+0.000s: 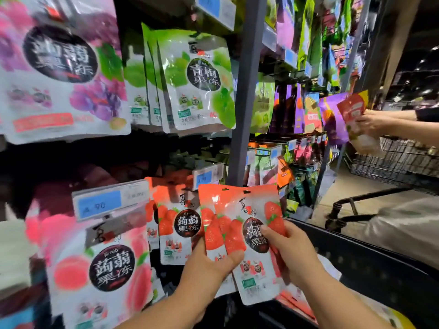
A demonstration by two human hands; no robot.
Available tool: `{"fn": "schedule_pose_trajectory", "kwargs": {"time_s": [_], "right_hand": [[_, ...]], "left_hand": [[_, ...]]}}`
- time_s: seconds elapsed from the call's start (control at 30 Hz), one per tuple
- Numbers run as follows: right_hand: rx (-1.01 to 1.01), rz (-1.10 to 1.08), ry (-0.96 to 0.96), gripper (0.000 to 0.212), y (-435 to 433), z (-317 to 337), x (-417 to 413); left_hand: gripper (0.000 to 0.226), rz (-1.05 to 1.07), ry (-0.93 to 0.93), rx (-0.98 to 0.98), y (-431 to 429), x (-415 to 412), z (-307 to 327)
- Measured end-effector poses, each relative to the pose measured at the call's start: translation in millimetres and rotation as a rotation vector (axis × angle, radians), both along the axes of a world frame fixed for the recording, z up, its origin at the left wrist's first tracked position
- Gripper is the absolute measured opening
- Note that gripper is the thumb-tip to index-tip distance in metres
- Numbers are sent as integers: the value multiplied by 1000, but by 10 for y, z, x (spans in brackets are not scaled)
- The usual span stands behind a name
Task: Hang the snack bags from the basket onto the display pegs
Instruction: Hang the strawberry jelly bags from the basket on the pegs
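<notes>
The purple grape bag (59,67) at the far upper left carries 蒟蒻果冻 in white on a dark oval, blurred but legible. The green plum bag (202,74) to its right reads 青梅果冻, with red letters "AC" at its lower right corner. The peach bag (111,264) at the near left and the hanging strawberry bag (180,224) beside it both read 蒟蒻果冻. The held strawberry bags (251,233), between the left hand (209,264) and right hand (292,252), show the same name, partly under the right thumb. The blue price tag (99,205) above the peach bag reads "4 90". The smaller price tag (206,178) further right shows the same figures faintly. Finer print is too blurred to read.
</notes>
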State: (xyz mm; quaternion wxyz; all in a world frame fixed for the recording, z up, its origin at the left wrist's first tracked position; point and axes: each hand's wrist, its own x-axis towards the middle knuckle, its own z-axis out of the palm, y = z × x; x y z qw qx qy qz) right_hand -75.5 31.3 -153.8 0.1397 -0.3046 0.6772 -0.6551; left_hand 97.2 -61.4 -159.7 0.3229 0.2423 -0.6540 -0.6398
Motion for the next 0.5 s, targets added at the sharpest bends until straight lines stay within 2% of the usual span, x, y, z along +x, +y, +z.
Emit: {"fn": "schedule_pose_trajectory", "kwargs": {"time_s": [0.07, 0.13, 0.23, 0.3, 0.37, 0.47, 0.5], "right_hand": [[29, 6, 0, 25, -44, 0, 119], [62, 41, 5, 47, -75, -37, 224], [176, 129, 35, 46, -103, -99, 401], [195, 191, 0, 54, -124, -167, 470], [185, 177, 3, 46, -163, -225, 473], [122, 105, -7, 28, -234, -286, 409], [79, 85, -38, 26, -254, -297, 379]], "left_hand": [[45, 90, -6, 17, -31, 115, -25], [49, 160, -30, 41, -75, 195, -64], [43, 209, -74, 41, -102, 315, -96], [54, 201, -75, 42, -164, 372, -166], [60, 198, -73, 28, -203, 393, -193], [31, 228, -39, 8, -242, 409, -157], [28, 233, -36, 0, -262, 404, -152]]}}
